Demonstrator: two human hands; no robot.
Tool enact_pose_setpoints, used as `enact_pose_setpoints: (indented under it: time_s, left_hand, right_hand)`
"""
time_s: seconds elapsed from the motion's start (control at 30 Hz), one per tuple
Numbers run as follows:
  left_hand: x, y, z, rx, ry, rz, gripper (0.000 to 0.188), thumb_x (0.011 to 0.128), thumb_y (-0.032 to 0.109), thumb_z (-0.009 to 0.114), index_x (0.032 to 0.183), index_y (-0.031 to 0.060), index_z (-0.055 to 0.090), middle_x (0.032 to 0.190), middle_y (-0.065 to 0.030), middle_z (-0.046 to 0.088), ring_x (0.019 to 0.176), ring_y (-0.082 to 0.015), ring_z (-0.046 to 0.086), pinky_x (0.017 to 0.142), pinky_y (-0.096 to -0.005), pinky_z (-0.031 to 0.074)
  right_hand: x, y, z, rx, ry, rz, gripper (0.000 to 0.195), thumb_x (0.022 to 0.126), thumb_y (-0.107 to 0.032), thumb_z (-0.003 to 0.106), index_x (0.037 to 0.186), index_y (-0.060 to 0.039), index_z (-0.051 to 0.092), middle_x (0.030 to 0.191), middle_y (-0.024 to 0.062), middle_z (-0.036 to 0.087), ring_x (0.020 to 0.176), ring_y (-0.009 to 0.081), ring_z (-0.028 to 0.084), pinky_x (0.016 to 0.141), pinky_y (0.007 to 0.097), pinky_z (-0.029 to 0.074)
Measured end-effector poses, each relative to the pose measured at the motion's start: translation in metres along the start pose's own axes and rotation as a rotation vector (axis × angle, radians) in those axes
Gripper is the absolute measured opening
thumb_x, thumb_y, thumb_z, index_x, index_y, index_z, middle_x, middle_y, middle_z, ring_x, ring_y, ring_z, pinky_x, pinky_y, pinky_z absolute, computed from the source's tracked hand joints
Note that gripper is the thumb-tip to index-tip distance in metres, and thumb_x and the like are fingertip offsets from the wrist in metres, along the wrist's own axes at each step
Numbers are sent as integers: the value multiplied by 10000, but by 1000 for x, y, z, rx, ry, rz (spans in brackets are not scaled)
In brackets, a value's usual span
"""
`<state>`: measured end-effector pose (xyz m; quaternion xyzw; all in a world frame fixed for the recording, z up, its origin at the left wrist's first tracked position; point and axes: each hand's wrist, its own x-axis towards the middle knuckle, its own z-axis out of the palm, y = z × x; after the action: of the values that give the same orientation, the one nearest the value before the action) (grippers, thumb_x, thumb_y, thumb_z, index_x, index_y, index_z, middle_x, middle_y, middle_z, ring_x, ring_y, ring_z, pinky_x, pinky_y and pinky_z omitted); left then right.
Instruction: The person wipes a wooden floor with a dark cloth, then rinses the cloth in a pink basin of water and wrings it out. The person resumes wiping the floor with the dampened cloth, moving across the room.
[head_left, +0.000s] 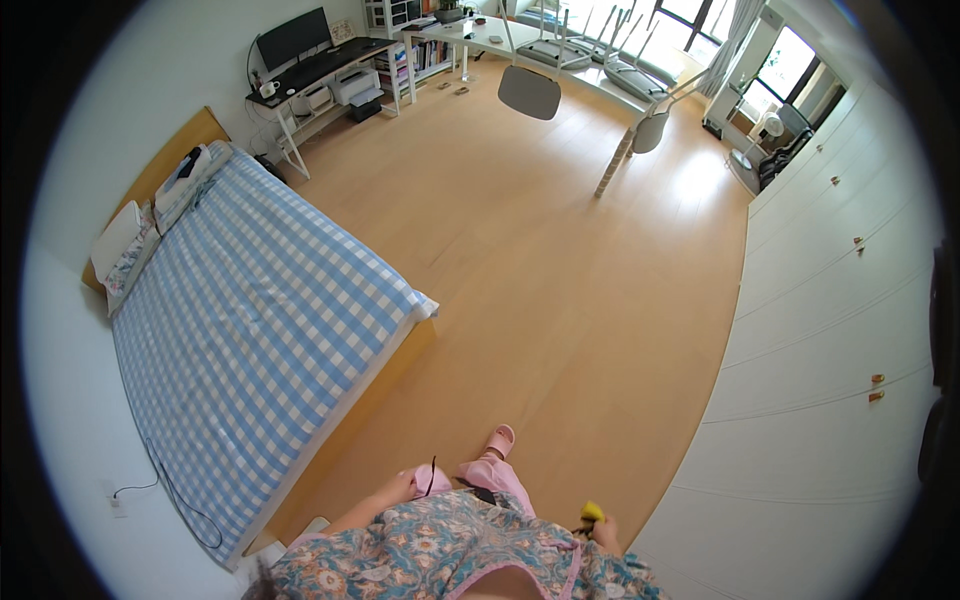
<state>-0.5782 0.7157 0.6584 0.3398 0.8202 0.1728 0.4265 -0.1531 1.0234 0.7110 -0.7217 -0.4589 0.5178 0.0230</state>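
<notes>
My left hand (406, 484) hangs low in front of me, near the foot end of the bed, with a thin dark cord-like strip (432, 475) beside its fingers; whether it holds that strip is unclear. On the other side, my right hand (606, 531) is closed around something with a yellow part (592, 511) and a dark part below it. Between the hands are pink trousers (496, 477) and one pink slipper (502, 437) on the wood floor.
To the left stands a bed with a blue checked sheet (255, 315). White wardrobes (810, 315) line the right side. Farther off are a desk (330, 67), a white table (480, 34) bearing upturned chairs, a wrapped post (613, 163) and a standing fan (770, 126).
</notes>
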Motion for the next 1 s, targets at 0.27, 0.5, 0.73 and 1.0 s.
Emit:
enact_pose_setpoints:
  time_s: [0.27, 0.5, 0.73, 1.0]
  left_hand:
    - [69, 122, -88, -120, 78, -99, 255, 854, 238, 506, 989, 27, 555, 910, -259, 618, 859, -412, 600, 748, -467, 477]
    - [214, 166, -162, -114, 7, 48, 249, 843, 250, 509, 980, 50, 562, 891, -231, 629, 849, -408, 599, 738, -468, 477]
    - [353, 197, -275, 4, -118, 150, 218, 838, 234, 509, 966, 69, 570, 879, -214, 637, 839, -392, 608, 733, -468, 477]
    - [446, 214, -322, 26, -207, 145, 210, 834, 232, 515, 948, 65, 571, 888, -210, 640, 845, -385, 610, 739, -456, 475]
  right_hand:
    - [112, -368, 46, 78, -75, -523, 372, 819, 33, 437, 1167, -8, 561, 1066, 103, 618, 972, 189, 588, 840, 292, 455]
    - [176, -420, 118, -19, -217, -570, 334, 831, -29, 520, 1159, -27, 582, 1076, 101, 629, 1005, 197, 584, 878, 286, 442]
    - [168, -384, 85, -234, -14, -15, 365, 792, 16, 481, 1124, -67, 608, 992, 94, 642, 847, 209, 628, 697, 340, 506]
    - [176, -443, 80, 36, 59, 147, 362, 752, 17, 536, 1104, -12, 609, 994, 106, 652, 919, 211, 622, 784, 324, 495]
